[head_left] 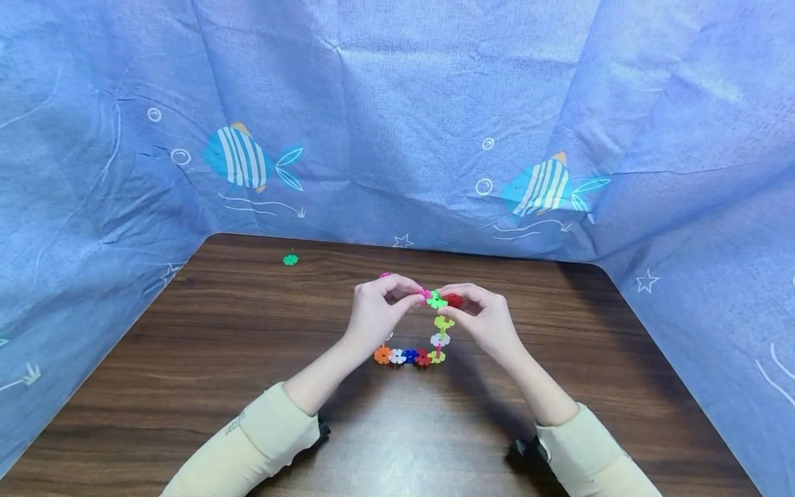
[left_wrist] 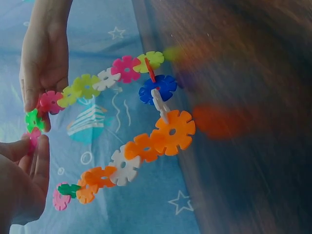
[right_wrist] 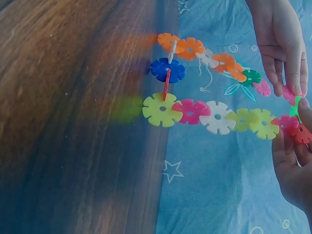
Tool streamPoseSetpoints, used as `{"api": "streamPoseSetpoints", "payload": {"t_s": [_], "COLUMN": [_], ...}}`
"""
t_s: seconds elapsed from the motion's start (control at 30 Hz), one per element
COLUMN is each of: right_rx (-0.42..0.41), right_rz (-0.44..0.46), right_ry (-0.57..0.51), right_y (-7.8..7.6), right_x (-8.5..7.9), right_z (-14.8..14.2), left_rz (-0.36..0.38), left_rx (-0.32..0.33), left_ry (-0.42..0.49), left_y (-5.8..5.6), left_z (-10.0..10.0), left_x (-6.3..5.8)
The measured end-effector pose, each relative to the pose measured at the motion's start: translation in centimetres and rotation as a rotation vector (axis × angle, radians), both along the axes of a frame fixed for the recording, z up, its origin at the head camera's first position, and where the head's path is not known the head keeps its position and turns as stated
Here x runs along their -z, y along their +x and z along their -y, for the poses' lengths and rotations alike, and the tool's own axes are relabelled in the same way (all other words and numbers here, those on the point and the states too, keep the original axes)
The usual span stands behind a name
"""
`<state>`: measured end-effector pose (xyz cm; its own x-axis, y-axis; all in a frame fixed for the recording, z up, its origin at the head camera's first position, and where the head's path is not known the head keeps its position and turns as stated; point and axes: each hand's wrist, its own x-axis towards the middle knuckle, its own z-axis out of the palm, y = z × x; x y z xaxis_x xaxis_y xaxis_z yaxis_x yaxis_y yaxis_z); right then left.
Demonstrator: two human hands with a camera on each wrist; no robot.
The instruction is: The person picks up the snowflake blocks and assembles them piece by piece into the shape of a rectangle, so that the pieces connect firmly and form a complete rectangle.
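Observation:
A chain of slotted plastic flower discs hangs between the hands in a U shape. Its bottom row shows an orange disc [head_left: 383,355], a white disc, a blue disc [left_wrist: 158,89] and a red disc. My left hand [head_left: 377,310] pinches a pink disc [left_wrist: 34,139] between thumb and fingers. That disc meets a bright green disc [head_left: 437,301] at the top of the right side. My right hand [head_left: 484,321] grips the chain there, by the green disc and a red disc [right_wrist: 302,134]. The chain's other side ends in a loose pink disc [left_wrist: 61,201] beside a dark green one.
A single green flower disc [head_left: 290,259] lies at the back left of the brown wooden table [head_left: 205,359]. Blue cloth [head_left: 397,124] printed with fish stands around the back and sides. Dark bands show under both sleeve cuffs.

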<state>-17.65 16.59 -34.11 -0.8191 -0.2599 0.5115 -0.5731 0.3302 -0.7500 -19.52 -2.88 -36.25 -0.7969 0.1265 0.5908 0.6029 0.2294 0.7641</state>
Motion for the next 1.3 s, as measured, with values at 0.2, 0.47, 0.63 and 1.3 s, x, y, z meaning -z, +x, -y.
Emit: {"api": "streamPoseSetpoints", "payload": {"t_s": [0.2,0.47,0.63,1.3], "right_rx": [0.006,0.047,0.055,0.057], "right_rz": [0.016,0.010,0.011,0.011], "right_ry": [0.012,0.049,0.053,0.060], "right_y": [0.0,0.0,-0.1,-0.1], "right_x": [-0.1,-0.2,-0.1,-0.3], "right_z": [-0.1,-0.6,-0.9,-1.6], "left_rz": [-0.017,-0.076,-0.068,-0.022], "left_rx": [0.032,0.003,0.000,-0.058], "left_ry": [-0.062,-0.272,-0.387,-0.533], "left_y": [-0.3,-0.7,-1.3,-6.1], "left_z": [0.8,3.1,4.9,13.1], "left_x": [-0.2,-1.4,-2.0,-0.2]}}
